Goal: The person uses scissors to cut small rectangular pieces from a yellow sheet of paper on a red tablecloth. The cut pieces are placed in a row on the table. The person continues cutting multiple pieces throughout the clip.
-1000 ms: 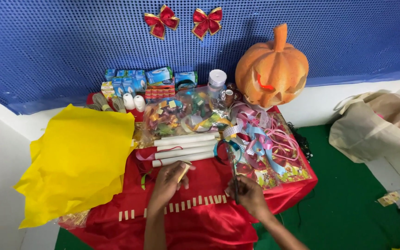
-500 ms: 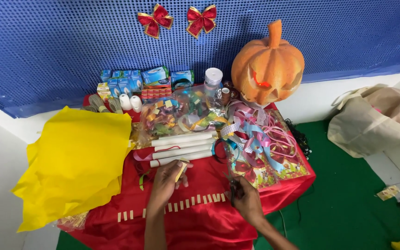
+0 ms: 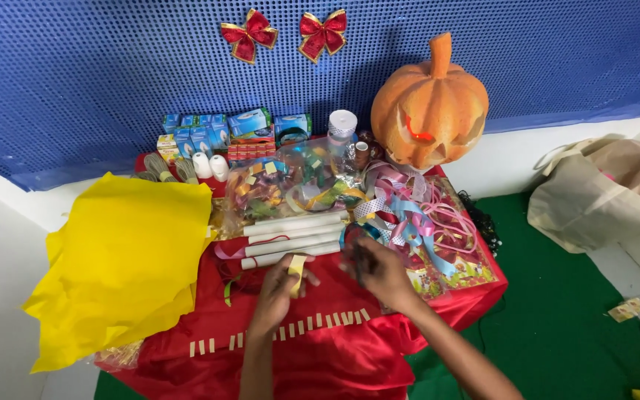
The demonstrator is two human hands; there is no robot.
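On the red cloth of the worktop, a small yellow paper strip stands pinched in the left hand, whose grip is closed on it. At three o'clock from it, the right hand curls around a dark tool; how tightly, I cannot tell. White rolled tubes lie at twelve o'clock, tangled ribbons at two, a yellow sheet at nine. Behind sit an orange pumpkin and a blue dotted wall; green floor lies right.
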